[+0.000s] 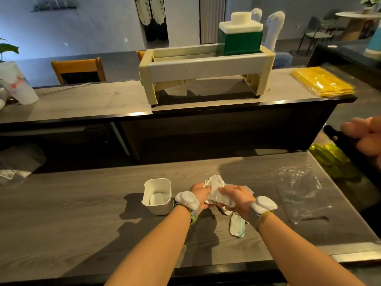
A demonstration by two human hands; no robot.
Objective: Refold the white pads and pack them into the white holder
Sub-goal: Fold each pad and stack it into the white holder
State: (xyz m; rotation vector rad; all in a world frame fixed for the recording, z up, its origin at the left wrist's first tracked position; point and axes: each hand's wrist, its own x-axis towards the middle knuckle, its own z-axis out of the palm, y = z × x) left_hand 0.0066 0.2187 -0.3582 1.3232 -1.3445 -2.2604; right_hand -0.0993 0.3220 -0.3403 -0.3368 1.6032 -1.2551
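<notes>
White pads (216, 189), soft and crumpled like thin creased paper, sit bunched between both hands above the grey wood-grain surface (82, 203); the left hand (201, 196) grips the wad from its side with fingers curled, and the right hand (236, 198) clutches it from above, hiding the lower folds; another pad (237, 226), flat with a pale blue edge, lies on the surface just under the right wrist, partly covered by it; the white holder (157, 196), a smooth rounded-square plastic cup, stands just left of the left hand, a folded pad dimly visible inside; a clear, wrinkled plastic bag (299, 188) lies right of the right hand, its outline hard to trace.
</notes>
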